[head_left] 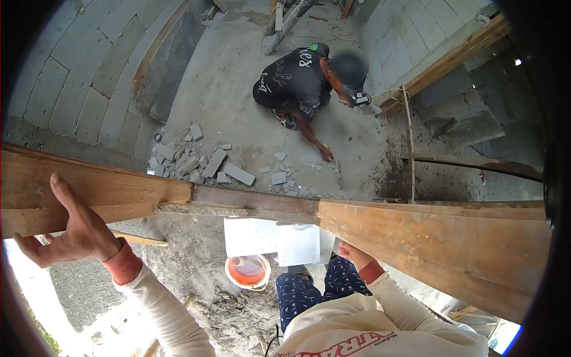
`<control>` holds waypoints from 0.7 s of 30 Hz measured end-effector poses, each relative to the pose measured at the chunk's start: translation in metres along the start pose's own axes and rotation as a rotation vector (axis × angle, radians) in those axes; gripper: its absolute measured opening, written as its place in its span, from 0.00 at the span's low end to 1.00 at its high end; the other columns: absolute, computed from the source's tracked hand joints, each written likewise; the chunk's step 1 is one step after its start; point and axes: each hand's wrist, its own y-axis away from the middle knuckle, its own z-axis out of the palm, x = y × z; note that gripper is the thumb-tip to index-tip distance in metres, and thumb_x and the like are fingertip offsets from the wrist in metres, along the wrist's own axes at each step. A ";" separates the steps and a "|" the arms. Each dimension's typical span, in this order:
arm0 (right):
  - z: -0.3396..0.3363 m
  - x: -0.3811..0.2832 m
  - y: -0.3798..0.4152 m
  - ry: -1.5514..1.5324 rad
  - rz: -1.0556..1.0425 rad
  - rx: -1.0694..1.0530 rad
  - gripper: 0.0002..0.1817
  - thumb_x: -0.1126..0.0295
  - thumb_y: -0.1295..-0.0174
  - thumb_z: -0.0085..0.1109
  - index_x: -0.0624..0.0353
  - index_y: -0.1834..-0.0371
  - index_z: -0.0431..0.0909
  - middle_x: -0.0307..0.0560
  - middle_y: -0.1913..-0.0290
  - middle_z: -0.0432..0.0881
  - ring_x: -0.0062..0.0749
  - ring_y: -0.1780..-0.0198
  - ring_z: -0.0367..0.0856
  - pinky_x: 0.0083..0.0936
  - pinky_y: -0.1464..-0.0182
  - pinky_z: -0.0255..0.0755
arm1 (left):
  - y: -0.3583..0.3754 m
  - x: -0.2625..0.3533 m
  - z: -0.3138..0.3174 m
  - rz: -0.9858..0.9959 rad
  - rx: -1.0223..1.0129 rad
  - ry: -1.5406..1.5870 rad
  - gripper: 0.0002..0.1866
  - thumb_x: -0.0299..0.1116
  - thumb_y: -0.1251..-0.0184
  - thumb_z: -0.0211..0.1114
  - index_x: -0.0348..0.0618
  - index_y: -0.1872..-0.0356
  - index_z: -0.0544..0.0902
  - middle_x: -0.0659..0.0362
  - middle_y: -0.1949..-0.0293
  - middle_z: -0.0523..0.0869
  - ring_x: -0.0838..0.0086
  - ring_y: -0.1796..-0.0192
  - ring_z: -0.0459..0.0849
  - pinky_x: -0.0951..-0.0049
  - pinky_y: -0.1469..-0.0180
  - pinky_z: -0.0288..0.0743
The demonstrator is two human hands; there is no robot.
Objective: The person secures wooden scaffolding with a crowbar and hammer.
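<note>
A wooden frame [410, 238] runs across the view in front of me. At its left part my left hand [80, 235] is spread wide, its thumb lying against the wood and its fingers extending past the lower edge. My right hand [355, 256] is close to the lower edge of the frame's right part. Its visible fingers are curled, but their tips are partly hidden, and whether they hold anything cannot be made out. Below the frame, pale blocks [270, 238] lie near my legs beside an orange bucket [247, 272].
Beyond the frame a co-worker [294, 83] crouches on the concrete floor, holding a dark tool [360, 99] in one hand. Broken block pieces [190, 160] lie along the frame's far side. A grey board [172, 65] leans on the left wall; a timber beam [452, 59] spans the right.
</note>
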 end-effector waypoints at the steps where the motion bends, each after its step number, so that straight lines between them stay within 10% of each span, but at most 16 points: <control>1: 0.002 -0.005 0.000 0.012 -0.004 0.001 0.16 0.66 0.31 0.63 0.62 0.45 0.79 0.50 0.52 0.86 0.36 0.55 0.89 0.29 0.52 0.85 | -0.007 -0.007 -0.006 -0.072 -0.009 0.097 0.50 0.41 0.51 0.87 0.44 0.32 0.60 0.46 0.38 0.62 0.58 0.39 0.72 0.52 0.38 0.79; 4: 0.007 -0.011 0.003 0.039 0.000 0.009 0.14 0.67 0.32 0.62 0.61 0.46 0.80 0.48 0.53 0.86 0.33 0.56 0.89 0.28 0.53 0.85 | -0.046 -0.014 -0.017 -0.138 -0.066 0.068 0.48 0.32 0.41 0.80 0.29 0.30 0.53 0.41 0.35 0.66 0.53 0.42 0.82 0.57 0.28 0.76; 6: 0.009 -0.010 0.003 0.021 0.007 0.013 0.14 0.67 0.32 0.62 0.61 0.47 0.80 0.48 0.53 0.86 0.33 0.56 0.89 0.28 0.54 0.85 | -0.084 -0.026 -0.013 -0.139 -0.047 0.151 0.57 0.54 0.34 0.72 0.39 0.20 0.42 0.31 0.26 0.54 0.43 0.20 0.52 0.32 0.28 0.62; 21: 0.025 -0.001 0.005 -0.042 -0.048 0.069 0.06 0.72 0.35 0.62 0.55 0.66 0.73 0.44 0.62 0.85 0.32 0.64 0.89 0.28 0.64 0.85 | -0.101 -0.026 0.003 -0.174 -0.087 0.425 0.56 0.43 0.37 0.77 0.35 0.21 0.45 0.31 0.29 0.58 0.40 0.28 0.66 0.39 0.29 0.71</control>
